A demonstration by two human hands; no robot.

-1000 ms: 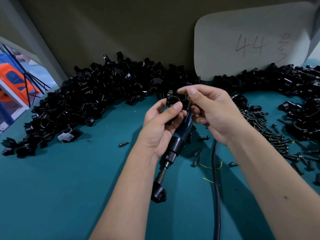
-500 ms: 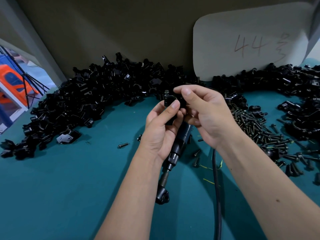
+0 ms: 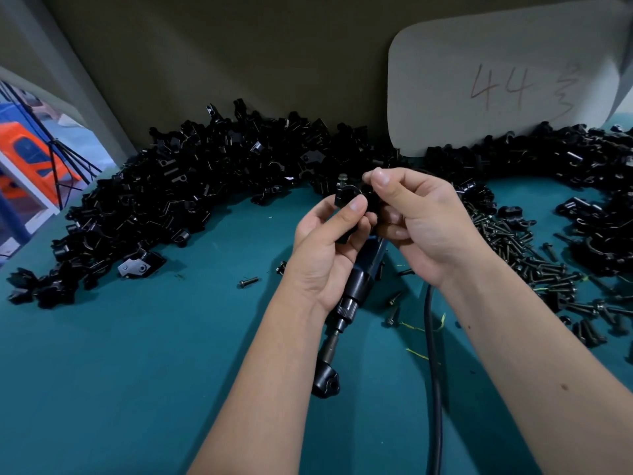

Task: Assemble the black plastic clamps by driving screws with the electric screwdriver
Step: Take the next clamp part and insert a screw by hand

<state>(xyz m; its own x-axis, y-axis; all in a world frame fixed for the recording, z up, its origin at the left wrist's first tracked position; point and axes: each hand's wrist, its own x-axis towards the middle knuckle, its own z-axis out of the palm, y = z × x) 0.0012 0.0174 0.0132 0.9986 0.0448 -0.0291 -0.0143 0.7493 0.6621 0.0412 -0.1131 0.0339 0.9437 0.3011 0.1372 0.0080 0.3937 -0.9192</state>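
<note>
My left hand (image 3: 329, 255) and right hand (image 3: 421, 228) both pinch one black clamp (image 3: 352, 204) above the tabletop (image 3: 137, 371), a screw (image 3: 342, 178) standing proud of it. The electric screwdriver (image 3: 356, 286) is tucked under my right palm, bit toward me. To do this well, I should seat the screw straight before driving. Compared with a second ago, the screwdriver lies further under my wrists.

Left hand (image 3: 325, 248), right hand (image 3: 421, 221) pinch black clamp (image 3: 349, 197) above screwdriver (image 3: 359, 286).
</note>
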